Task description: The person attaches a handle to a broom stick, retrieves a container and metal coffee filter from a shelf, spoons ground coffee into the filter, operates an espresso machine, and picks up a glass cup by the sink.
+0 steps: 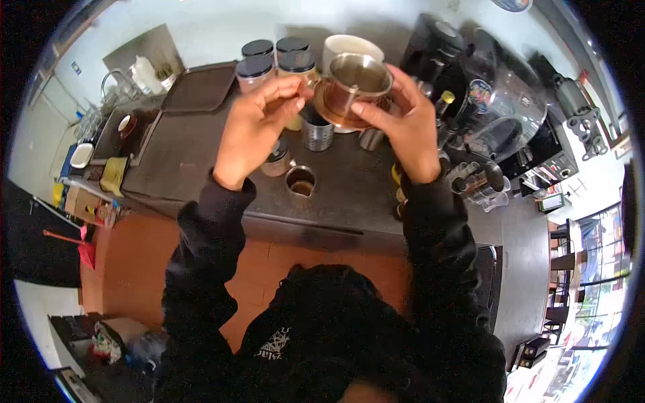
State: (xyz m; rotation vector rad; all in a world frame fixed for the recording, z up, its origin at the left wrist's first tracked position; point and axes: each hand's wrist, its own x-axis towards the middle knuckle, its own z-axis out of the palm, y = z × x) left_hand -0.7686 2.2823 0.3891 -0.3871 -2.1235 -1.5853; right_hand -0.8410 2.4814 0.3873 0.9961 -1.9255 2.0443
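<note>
My right hand [410, 124] grips a metal cup [359, 75] with a coppery round base or saucer [332, 107] under it, raised above the counter. My left hand [252, 127] is at the left edge of this piece, thumb and fingers pinched together; what they hold, if anything, is too small to tell. Below the hands a small metal pitcher [300, 183] stands on the counter with something brown inside. A perforated metal holder [318, 136] and a dark-lidded jar [276, 163] stand beyond it.
Several dark-lidded jars [258, 66] and a white container [353, 47] stand at the back of the counter [195, 171]. A dark tray [200, 87] and a sink [144, 144] are at the left. A grinder [433, 50] and glassware [478, 181] are at the right.
</note>
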